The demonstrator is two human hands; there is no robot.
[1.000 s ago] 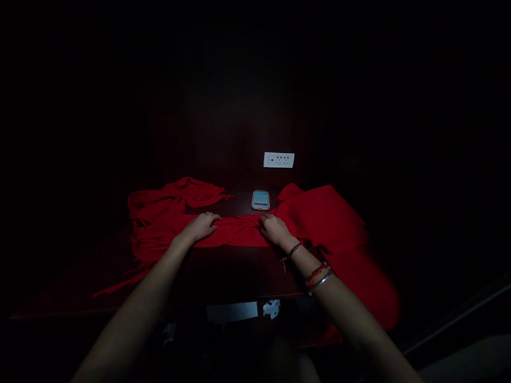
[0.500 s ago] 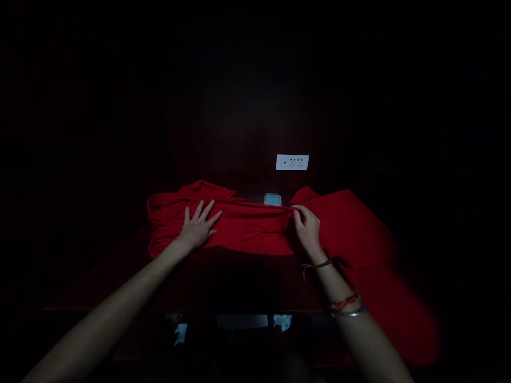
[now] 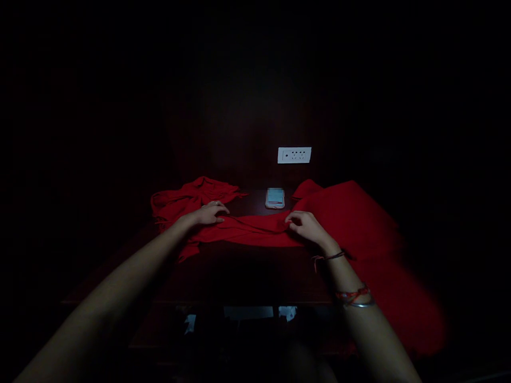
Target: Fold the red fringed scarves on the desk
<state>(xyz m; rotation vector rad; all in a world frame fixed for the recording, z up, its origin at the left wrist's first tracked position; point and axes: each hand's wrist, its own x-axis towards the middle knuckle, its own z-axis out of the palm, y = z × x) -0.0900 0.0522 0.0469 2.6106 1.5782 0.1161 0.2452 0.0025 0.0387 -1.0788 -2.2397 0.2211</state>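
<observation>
A long red cloth [image 3: 255, 222] lies across the dark table, narrowed to a folded strip between my hands. Its left end is bunched and seems to have a fringed edge. My left hand [image 3: 209, 214], with a ring on one finger, is curled on the cloth, its thumb and fingers closing on a fold. Opposite it, my right hand [image 3: 305, 224] pinches the strip's upper layer. Beyond that hand the cloth spreads wide and flat and runs toward the lower right. Shadow hides part of its near edge.
A phone [image 3: 275, 198] with a lit screen lies behind the strip. On the dark wall is a white socket plate [image 3: 294, 155]. Below the table's front edge [image 3: 199, 303] pale paper-like things [image 3: 247, 312] show on a lower level. Most surroundings are too dark to make out.
My left hand went from spread flat to curled on the cloth. My right hand came nearer with the far edge, so the strip is narrower and more of the phone shows.
</observation>
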